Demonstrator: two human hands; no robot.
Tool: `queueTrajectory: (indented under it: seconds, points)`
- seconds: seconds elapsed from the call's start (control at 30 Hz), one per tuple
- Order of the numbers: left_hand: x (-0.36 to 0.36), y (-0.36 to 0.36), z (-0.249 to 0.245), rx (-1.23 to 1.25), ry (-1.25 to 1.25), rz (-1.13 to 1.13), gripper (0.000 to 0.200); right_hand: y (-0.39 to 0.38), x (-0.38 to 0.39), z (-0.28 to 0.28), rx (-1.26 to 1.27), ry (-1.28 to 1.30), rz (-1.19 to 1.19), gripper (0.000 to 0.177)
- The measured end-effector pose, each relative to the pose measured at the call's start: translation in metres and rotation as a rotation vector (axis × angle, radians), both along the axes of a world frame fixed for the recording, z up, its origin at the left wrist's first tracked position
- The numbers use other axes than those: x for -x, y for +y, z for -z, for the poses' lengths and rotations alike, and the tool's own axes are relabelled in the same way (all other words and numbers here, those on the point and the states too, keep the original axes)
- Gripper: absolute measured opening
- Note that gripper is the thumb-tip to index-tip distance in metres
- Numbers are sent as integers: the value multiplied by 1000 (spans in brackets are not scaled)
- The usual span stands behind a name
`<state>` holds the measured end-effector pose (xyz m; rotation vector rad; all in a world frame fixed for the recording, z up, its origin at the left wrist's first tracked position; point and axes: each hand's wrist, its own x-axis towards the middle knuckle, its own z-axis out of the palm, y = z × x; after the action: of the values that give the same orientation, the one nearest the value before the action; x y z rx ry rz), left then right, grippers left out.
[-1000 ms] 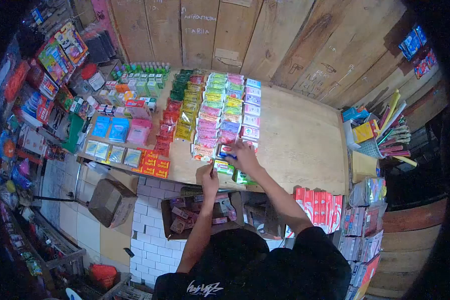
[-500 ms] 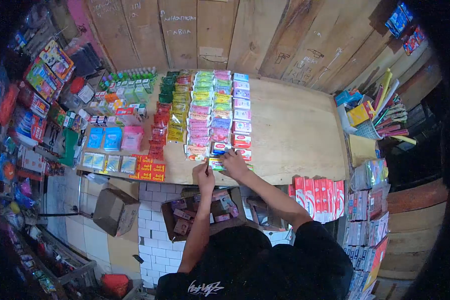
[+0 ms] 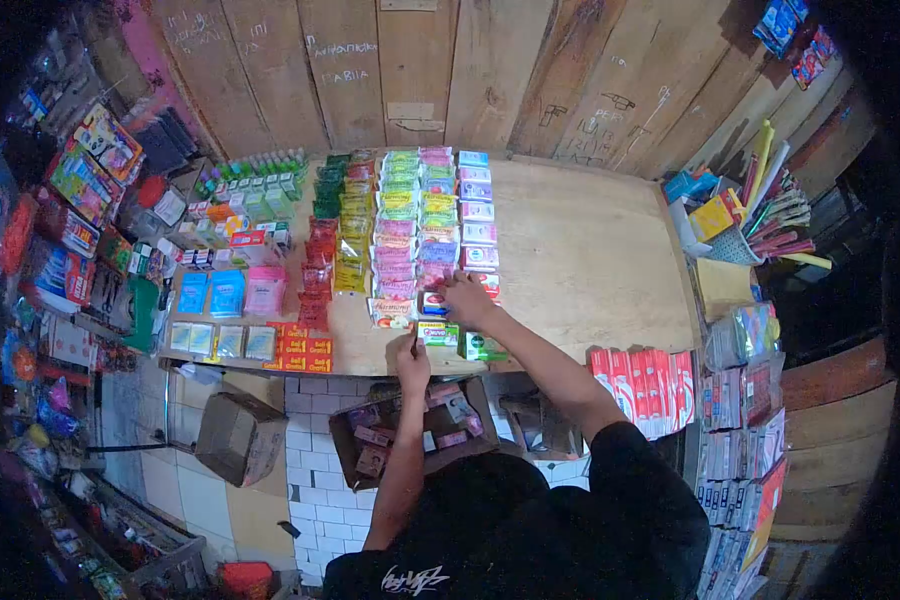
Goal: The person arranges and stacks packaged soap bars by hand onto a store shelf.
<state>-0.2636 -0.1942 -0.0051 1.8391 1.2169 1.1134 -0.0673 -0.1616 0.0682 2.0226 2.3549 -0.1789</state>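
Observation:
My right hand [image 3: 467, 300] is over the lower end of the soap columns, palm down with fingers spread on the packs. Beside its fingertips lies a dark blue box [image 3: 433, 303]. My left hand [image 3: 412, 362] is at the table's front edge, fingers closed; what they hold, if anything, is too small to make out. Just above and right of it lies a white, green and yellow pack [image 3: 437, 334]. A green pack [image 3: 483, 347] lies below my right hand. An orange and white Harmony pack [image 3: 393, 311] ends the column to the left.
Red packs [image 3: 317, 262], blue and pink pouches [image 3: 226, 294] and small boxes stand on the wooden table [image 3: 590, 260] at left. An open carton [image 3: 345, 440] of packs is below its edge. Red and white boxes [image 3: 642, 390] and a basket [image 3: 732, 246] are at right.
My right hand has moved slightly up the columns, uncovering more of the white, green and yellow pack and the green pack. My left hand is slightly lower. The whole view has shifted a little.

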Motion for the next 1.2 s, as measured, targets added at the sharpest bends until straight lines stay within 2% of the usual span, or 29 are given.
queueTrajectory:
  seconds: [0.03, 0.13, 0.23, 0.3, 0.37, 0.47, 0.53, 0.6, 0.63, 0.67, 0.73, 0.83, 0.97, 1.03, 1.1, 1.2]
  points:
    - [-1, 2, -1, -44, 23, 6, 25, -1, -1, 0, -13, 10, -10, 51]
    - [-6, -3, -10, 70, -46, -90, 14, 0, -6, 5, -36, 36, -37, 53]
    - [-4, 1, -10, 39, -28, -43, 9, -1, -8, 6, -39, 77, -32, 57]
    - [-5, 1, -8, 94, -110, -16, 8, -6, -8, -1, -56, 133, -16, 59]
    - [-6, 4, -12, 115, -154, -1, 9, -20, 0, -21, -167, 223, 118, 51]
    - [-3, 1, -22, 77, -142, 20, 8, -46, 4, -21, -226, 408, 304, 44]
    - [1, 4, -11, 4, -105, 53, 12, -75, -3, -20, -268, 544, 352, 42]
    - [-4, 3, 10, 217, -272, 95, 27, -110, 0, -33, -241, 481, 409, 46]
    - [-6, 3, 4, 324, -354, 120, 35, -125, 2, -38, -229, 449, 441, 49]
    - [-4, 1, -2, 148, -123, 139, 43, -138, 1, -35, -231, 412, 408, 52]
    - [6, -1, -63, -213, 337, 168, 60, -157, 0, -29, -234, 341, 341, 60]
    - [-5, 14, -67, -131, 595, 471, 68, -160, -8, -17, -178, 230, 232, 72]
    - [-14, 31, -62, -386, 747, 603, 70, -145, -19, 1, -123, 134, 221, 69]
    - [-17, 35, -59, -542, 800, 581, 63, -139, -23, 8, -116, 67, 181, 64]
    - [-19, 37, -52, -609, 824, 566, 59, -134, -25, 10, -60, 48, 183, 57]
    - [-24, 40, -46, -511, 854, 590, 54, -132, -25, 9, -58, 18, 177, 53]
